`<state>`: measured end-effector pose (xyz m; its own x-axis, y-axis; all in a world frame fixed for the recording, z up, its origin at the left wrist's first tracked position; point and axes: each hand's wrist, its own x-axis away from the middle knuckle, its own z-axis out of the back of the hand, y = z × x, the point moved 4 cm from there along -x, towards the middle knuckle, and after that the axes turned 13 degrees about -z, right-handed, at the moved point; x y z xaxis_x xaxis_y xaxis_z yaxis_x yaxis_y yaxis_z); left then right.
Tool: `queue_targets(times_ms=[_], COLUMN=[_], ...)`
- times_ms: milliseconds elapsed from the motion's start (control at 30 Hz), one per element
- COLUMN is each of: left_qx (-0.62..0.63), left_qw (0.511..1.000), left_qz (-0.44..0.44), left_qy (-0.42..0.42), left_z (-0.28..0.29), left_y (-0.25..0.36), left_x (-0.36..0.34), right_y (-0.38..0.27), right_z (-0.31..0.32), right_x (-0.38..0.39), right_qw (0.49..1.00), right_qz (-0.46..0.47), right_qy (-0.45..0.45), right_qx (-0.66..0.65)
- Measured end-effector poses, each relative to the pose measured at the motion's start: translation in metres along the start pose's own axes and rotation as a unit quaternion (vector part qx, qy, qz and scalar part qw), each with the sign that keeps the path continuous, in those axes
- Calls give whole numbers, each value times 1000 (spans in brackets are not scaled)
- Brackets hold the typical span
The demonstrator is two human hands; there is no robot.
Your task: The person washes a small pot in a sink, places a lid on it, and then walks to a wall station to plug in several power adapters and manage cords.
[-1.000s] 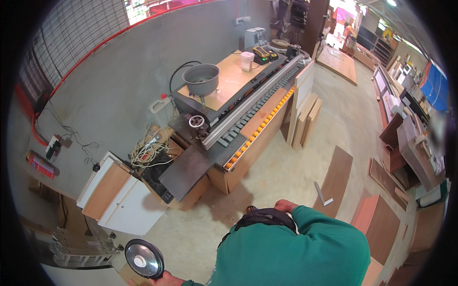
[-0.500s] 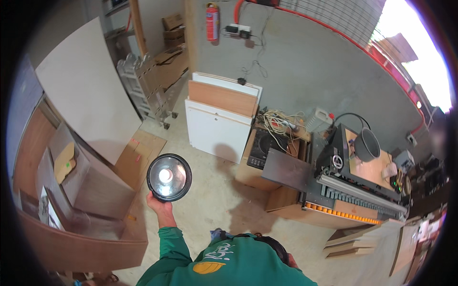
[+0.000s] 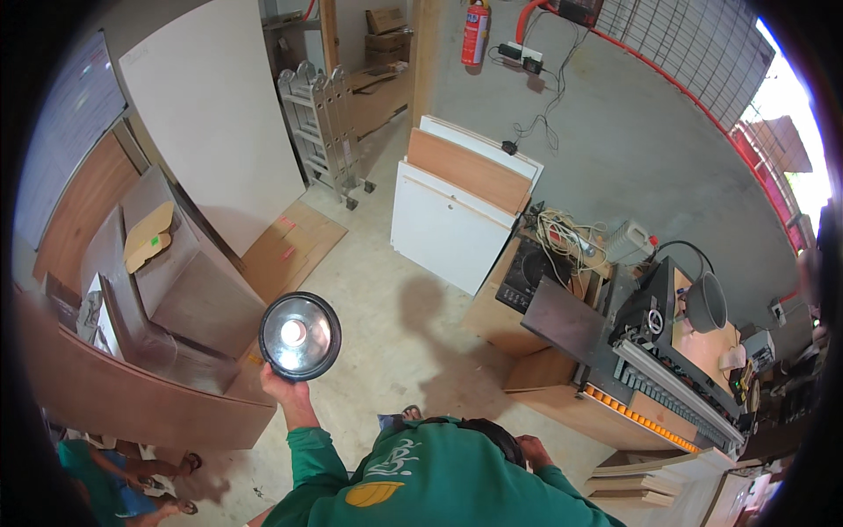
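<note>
Big grey cabinet [image 3: 189, 281] stands beyond and outboard of the grip, and the round reflector lamp [image 3: 299, 335] sits straight above the left hand [image 3: 283, 386], fingers closed on its rear, lens facing up, while the right hand [image 3: 531, 450] rests empty-looking at the head, farther off.

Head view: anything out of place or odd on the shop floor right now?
Mostly ordinary workshop clutter. A loose tangle of cables is heaped on the bench beside the black machine, and offcut boards lie on the floor. The left hand holds up a round reflector lamp.
</note>
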<state>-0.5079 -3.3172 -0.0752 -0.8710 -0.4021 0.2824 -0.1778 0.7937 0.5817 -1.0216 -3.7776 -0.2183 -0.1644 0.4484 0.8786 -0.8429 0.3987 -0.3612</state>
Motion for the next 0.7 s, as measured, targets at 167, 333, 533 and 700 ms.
queue_targets(times_ms=[167, 333, 533, 700], left_qx=[17, 50, 87, 57], left_qw=[999, 997, 990, 989], left_qz=[-36, -60, -85, -90], left_qy=[0, 4, 74, 105], left_z=[20, 53, 71, 73], left_y=[39, 68, 73, 67], left_x=[6, -1, 7, 8], right_y=[-33, -86, -124, -139], right_z=[-17, -30, -40, -40], right_x=[-15, 22, 69, 77], right_qw=[997, 986, 951, 962], right_qz=[31, 102, 200, 135], right_qy=[-39, -101, -84, -53], right_qx=[63, 82, 222, 232])
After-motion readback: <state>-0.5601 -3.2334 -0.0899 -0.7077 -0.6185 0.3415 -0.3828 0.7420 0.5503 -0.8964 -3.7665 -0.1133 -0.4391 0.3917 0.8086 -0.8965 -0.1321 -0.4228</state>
